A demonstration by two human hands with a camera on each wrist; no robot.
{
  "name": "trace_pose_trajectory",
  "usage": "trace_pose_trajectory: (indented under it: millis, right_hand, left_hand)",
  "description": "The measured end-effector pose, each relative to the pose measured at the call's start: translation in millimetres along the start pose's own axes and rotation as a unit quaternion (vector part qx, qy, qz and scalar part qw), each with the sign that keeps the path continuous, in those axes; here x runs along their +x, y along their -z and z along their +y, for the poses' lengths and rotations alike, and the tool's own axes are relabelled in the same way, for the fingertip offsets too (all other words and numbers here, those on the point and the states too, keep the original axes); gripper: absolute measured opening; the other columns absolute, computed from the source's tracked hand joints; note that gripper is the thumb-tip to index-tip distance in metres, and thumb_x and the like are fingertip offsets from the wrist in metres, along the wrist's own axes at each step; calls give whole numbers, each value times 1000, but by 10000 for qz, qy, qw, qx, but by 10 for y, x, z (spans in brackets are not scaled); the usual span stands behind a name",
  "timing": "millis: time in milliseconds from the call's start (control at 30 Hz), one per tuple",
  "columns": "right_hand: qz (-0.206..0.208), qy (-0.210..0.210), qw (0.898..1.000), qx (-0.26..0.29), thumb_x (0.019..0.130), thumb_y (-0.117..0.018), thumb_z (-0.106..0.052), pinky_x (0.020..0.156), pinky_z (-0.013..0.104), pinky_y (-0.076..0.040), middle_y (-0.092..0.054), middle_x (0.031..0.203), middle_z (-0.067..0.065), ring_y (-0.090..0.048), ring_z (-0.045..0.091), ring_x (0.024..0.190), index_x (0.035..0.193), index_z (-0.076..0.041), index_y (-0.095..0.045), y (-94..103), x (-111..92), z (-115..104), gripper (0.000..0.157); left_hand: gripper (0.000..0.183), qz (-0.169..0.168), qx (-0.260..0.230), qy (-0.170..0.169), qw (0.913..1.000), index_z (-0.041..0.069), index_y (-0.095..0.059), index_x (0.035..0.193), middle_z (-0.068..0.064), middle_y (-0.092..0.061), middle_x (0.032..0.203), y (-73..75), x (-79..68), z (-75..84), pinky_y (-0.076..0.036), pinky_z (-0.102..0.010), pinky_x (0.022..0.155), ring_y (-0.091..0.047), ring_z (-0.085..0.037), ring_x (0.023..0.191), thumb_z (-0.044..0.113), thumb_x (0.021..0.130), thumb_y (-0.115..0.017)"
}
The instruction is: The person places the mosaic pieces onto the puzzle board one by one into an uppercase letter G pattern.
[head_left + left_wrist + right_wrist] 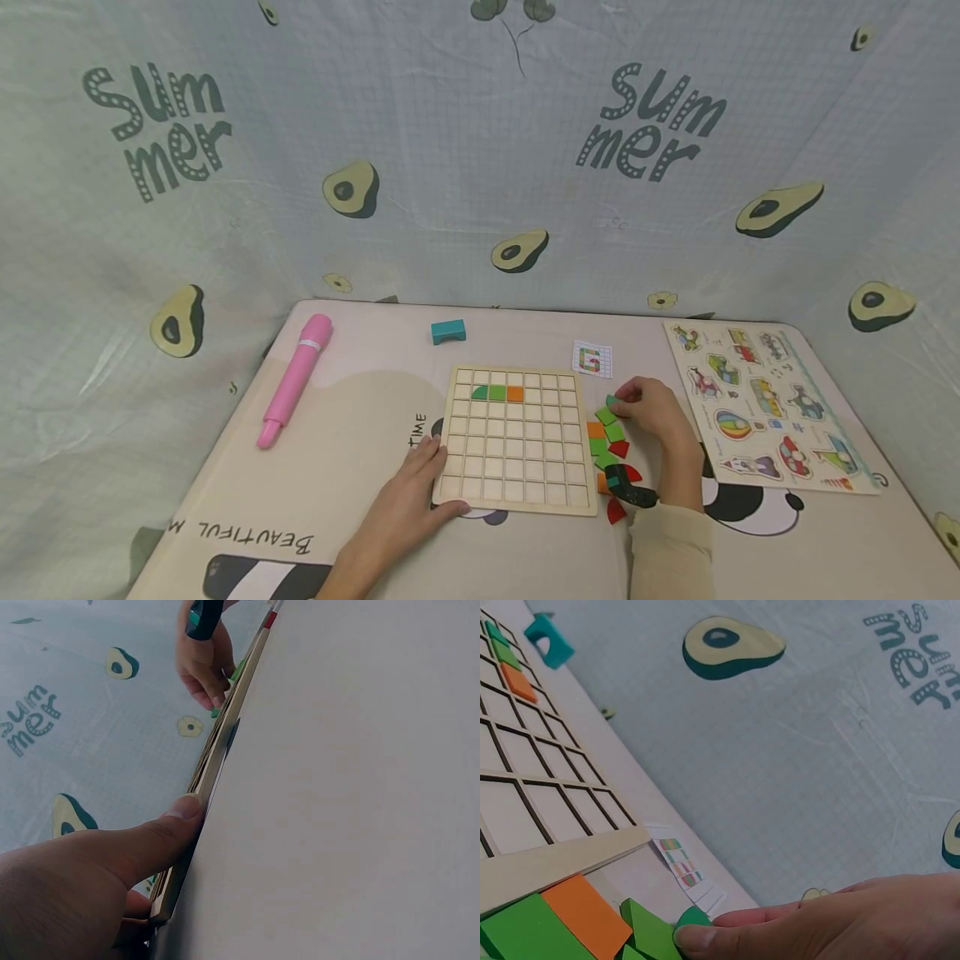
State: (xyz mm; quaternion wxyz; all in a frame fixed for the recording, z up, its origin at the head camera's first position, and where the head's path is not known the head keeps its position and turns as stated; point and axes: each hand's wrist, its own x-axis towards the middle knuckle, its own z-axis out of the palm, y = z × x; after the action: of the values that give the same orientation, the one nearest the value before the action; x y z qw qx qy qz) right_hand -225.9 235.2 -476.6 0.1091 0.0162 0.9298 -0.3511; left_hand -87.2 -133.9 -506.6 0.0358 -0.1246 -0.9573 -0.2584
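A wooden grid board (515, 507) lies flat on the table. Set in its upper rows are a green quarter-round piece (480, 392), a green square (497, 392) and an orange square (515, 393). My left hand (405, 500) holds the board's near left corner, the thumb on the front edge and the fingers along the left side. To the right of the board, my right hand (660, 412) pinches a dark green piece (693, 917) with a curved edge between thumb and fingers. Just below it are loose green squares (614, 432), orange squares (596, 429) and red quarter-rounds (619, 449).
Behind the board's right corner lies a small pattern card (592, 359). A teal arch block (448, 332) stands beyond the board. At the left is a pink tube-like toy (296, 379); at the right, a picture puzzle board (765, 408). A printed curtain (450, 150) hangs behind.
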Motion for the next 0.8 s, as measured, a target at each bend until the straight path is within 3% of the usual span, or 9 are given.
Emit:
trace_pose_trajectory:
  millis: [233, 467, 600, 800]
  right_hand:
    - [28, 129, 9997, 199, 90, -71, -11, 67, 26, -48, -61, 90, 12, -59, 21, 78, 106, 2, -64, 0, 8, -31, 22]
    - [38, 277, 9995, 114, 95, -61, -8, 72, 29, -55, -62, 100, 16, -62, 20, 78, 122, -2, -67, -6, 7, -57, 28]
    - [150, 293, 9995, 22, 96, -60, -10, 73, 30, -52, -61, 102, 16, -58, 24, 86, 121, -4, -67, -9, 11, -81, 26]
    - [334, 308, 9990, 27, 96, -62, -12, 66, 27, -47, -58, 96, 12, -55, 24, 86, 118, -4, -63, -24, 24, -143, 24]
  left_hand:
    - [83, -73, -50, 52, 9999, -2, -54, 141, -19, -51, 150, 12, -4, 4, -40, -46, 117, -42, -34, 145, 44, 78, -82]
    - [82, -98, -87, 55, 9999, -2, -54, 141, -19, -50, 150, 25, 1, 3, -41, -47, 117, -42, -34, 146, 44, 79, -82]
    - [82, -53, -84, 31, 9999, -2, -54, 141, -19, -51, 150, 20, 3, 2, -41, -47, 117, -42, -35, 145, 44, 79, -82]
    - [82, 5, -52, 8, 10000, -2, -55, 140, -19, -52, 149, 6, 2, -4, -41, -47, 116, -43, -35, 145, 44, 78, -82]
